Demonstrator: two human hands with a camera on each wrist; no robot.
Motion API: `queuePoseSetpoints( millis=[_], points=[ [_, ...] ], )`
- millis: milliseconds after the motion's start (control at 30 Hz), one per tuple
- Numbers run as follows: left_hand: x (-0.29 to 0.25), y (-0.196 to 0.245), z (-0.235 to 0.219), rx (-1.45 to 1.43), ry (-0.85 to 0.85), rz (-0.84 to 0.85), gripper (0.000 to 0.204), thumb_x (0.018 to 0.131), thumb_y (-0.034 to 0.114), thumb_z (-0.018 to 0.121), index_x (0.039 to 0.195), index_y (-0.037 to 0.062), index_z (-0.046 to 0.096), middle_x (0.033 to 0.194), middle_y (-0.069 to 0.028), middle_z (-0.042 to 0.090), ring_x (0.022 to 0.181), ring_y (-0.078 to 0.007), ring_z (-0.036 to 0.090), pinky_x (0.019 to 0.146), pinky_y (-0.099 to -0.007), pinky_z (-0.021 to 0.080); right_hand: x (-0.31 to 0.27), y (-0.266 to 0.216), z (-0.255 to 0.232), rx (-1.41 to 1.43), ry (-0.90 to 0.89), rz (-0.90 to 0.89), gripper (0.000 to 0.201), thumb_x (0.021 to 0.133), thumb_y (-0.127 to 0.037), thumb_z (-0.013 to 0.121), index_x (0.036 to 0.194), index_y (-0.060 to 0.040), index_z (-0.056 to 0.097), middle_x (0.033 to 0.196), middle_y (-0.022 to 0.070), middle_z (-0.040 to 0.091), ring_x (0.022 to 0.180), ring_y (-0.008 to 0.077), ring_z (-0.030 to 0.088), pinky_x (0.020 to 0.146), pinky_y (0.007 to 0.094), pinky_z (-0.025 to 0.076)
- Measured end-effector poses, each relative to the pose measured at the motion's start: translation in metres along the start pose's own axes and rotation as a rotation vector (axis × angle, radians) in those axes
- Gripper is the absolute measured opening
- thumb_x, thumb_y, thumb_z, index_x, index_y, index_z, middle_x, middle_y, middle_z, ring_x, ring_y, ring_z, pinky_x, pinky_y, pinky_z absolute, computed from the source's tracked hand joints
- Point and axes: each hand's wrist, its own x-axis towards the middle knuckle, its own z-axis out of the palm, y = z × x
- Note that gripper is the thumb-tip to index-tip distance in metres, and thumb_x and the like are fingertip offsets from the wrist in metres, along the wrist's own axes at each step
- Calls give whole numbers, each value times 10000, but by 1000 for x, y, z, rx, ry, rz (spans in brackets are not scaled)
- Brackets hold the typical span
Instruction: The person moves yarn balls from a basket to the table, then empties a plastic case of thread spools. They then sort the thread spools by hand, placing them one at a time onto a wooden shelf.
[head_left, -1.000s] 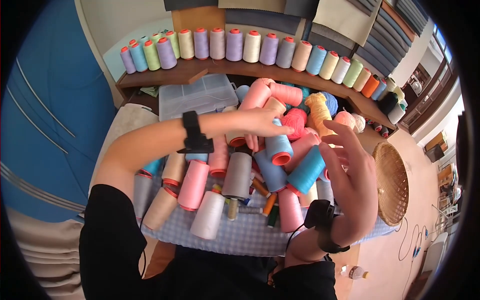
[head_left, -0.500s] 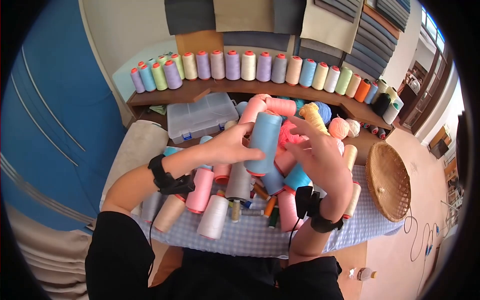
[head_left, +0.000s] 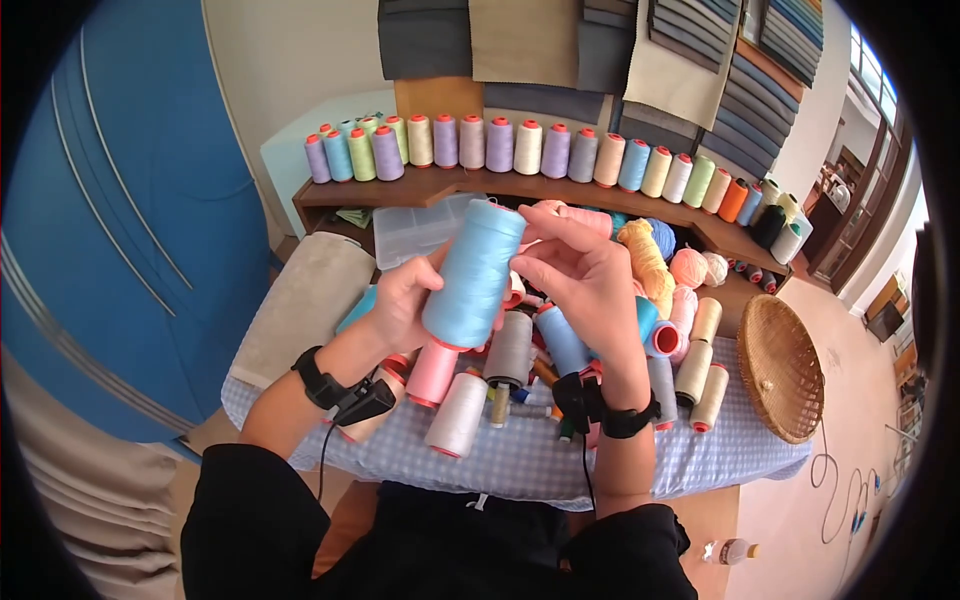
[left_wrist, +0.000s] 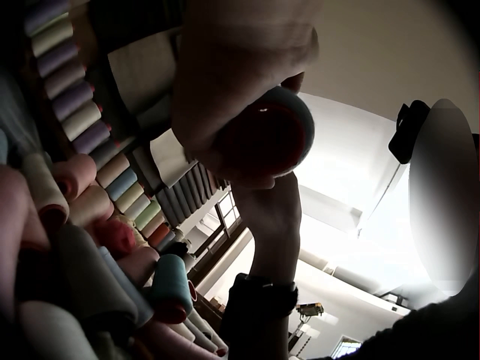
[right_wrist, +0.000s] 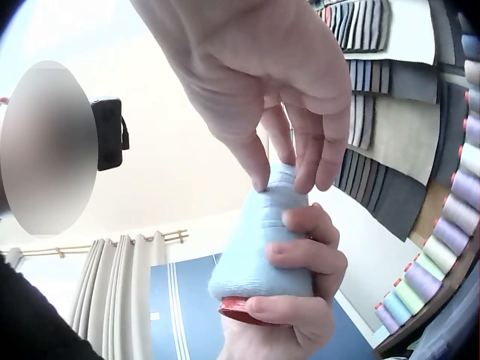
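Note:
In the head view, a light blue cone of thread [head_left: 475,275] is held up above the pile, leaning slightly, narrow end upward. My left hand [head_left: 403,300] grips its wide lower part; the right wrist view shows those fingers [right_wrist: 307,259] wrapped round it above the red base rim [right_wrist: 244,309]. My right hand [head_left: 590,285] has thumb and fingertips on either side of the narrow top, pinching there. From below, the left wrist view shows the cone's dark hollow base [left_wrist: 266,139]. Beneath the hands lie a pink thread cone [head_left: 433,372], a white one [head_left: 457,415] and a grey one [head_left: 510,350].
A curved wooden shelf [head_left: 610,195] with a row of thread cones stands behind. Yellow yarn [head_left: 648,265] and yarn balls lie at the back right. A wicker basket [head_left: 780,370] leans at the right edge of the checked tablecloth [head_left: 400,470]. A clear plastic box [head_left: 405,235] sits at the back left.
The left hand has lifted the light blue cone from the pile toward me. The right hand has come in from the right to its top. The head view has shifted.

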Motion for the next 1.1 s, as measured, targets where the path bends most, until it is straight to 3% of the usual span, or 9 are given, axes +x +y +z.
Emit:
queuePoseSetpoints(
  millis=[133, 333, 400, 567, 633, 700, 767, 800, 1100],
  points=[
    [-3, 0, 5, -44, 3, 22, 638, 738, 269, 399, 1331, 47, 325, 1110, -172, 543, 911, -318, 605, 817, -454, 493, -4, -3, 12, 88, 52, 50, 351, 785, -38, 687, 1104, 70, 588, 854, 97, 664, 745, 103, 632, 645, 227, 513],
    [-4, -4, 4, 117, 193, 144, 658, 746, 244, 392, 1371, 62, 293, 1190, -135, 511, 1055, -261, 551, 897, -418, 462, -6, -14, 13, 110, 38, 202, 244, 826, -77, 652, 1010, 79, 617, 791, 88, 657, 670, 104, 624, 599, 211, 492],
    [-2, -8, 7, 209, 329, 195, 625, 722, 295, 421, 1279, 11, 401, 1153, -179, 537, 1027, -347, 562, 786, -469, 522, -4, -11, 11, 154, 34, 220, 202, 834, -75, 637, 970, 74, 621, 767, 73, 651, 649, 100, 618, 587, 207, 484],
    [0, -3, 5, 211, 342, 186, 600, 756, 288, 411, 1290, 15, 385, 1174, -172, 526, 1030, -331, 562, 812, -462, 514, -2, -4, 11, 372, -83, 181, 106, 857, -76, 590, 820, 22, 574, 710, 34, 617, 634, 75, 595, 548, 196, 453],
    [0, 0, -4, 204, 330, 192, 595, 764, 291, 409, 1290, 15, 381, 1177, -171, 524, 1025, -326, 566, 824, -461, 509, -3, -3, 11, 356, -70, 191, 113, 856, -85, 597, 849, 26, 586, 729, 39, 625, 638, 69, 589, 544, 194, 449],
    [-2, 2, -11, 103, 188, 195, 611, 768, 224, 421, 1346, 50, 329, 1216, -128, 495, 1082, -244, 534, 908, -413, 458, -2, -4, 11, 341, -50, 201, 129, 854, -95, 605, 879, 31, 598, 747, 44, 632, 642, 63, 583, 540, 193, 444],
    [-2, -3, -4, 143, 278, 188, 629, 757, 227, 436, 1349, 47, 321, 1226, -127, 489, 1086, -241, 533, 908, -411, 460, -2, -10, 14, 28, 26, 221, 162, 841, -95, 628, 926, 42, 615, 780, 52, 648, 654, 54, 575, 546, 192, 443],
    [-2, -6, 0, 181, 364, 185, 648, 747, 231, 451, 1352, 44, 314, 1236, -125, 482, 1090, -237, 531, 908, -408, 461, -3, -8, 15, 29, 30, 225, 162, 841, -95, 628, 926, 42, 615, 780, 52, 648, 654, 54, 575, 546, 192, 443],
    [-3, -3, 15, 359, 332, 275, 723, 719, 235, 494, 1378, 39, 270, 1220, -120, 483, 1088, -231, 532, 911, -395, 458, -4, -7, 15, 159, -2, 171, 135, 845, -86, 629, 899, 37, 619, 766, 35, 636, 639, 47, 567, 547, 188, 452]
  ],
)
